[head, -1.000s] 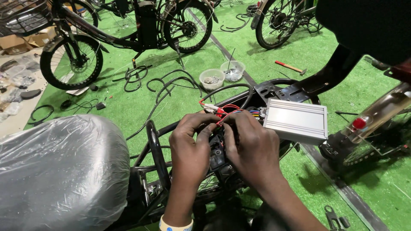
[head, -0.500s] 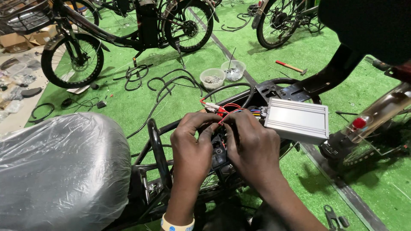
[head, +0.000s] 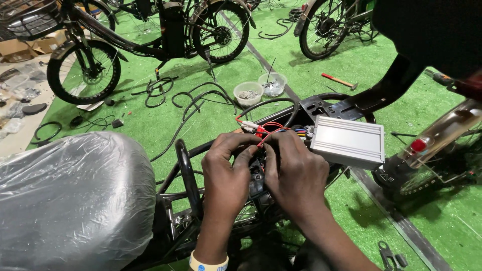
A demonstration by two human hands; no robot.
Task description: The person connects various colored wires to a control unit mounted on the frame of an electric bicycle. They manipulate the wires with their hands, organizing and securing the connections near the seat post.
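A green mat (head: 165, 120) covers the floor, with parked bikes (head: 150, 40) at the far edge. Nearest the camera, a plastic-wrapped seat (head: 70, 200) sits left of the black frame (head: 186, 170) under work. A ribbed silver box (head: 347, 141) rests on the frame's rear, touching the right hand (head: 296, 173). Its wires (head: 268, 131), red and mixed colours, run from the box's left end into both hands. The left hand (head: 226, 173) and right hand meet over the frame, fingers curled and pinching the wires and a connector; the exact joint is hidden. By judgement, the wiring is mid-way: the box looks unfastened and the wires lie loose. Two tubs (head: 261, 89) of small parts and a hammer (head: 337, 80) lie beyond.
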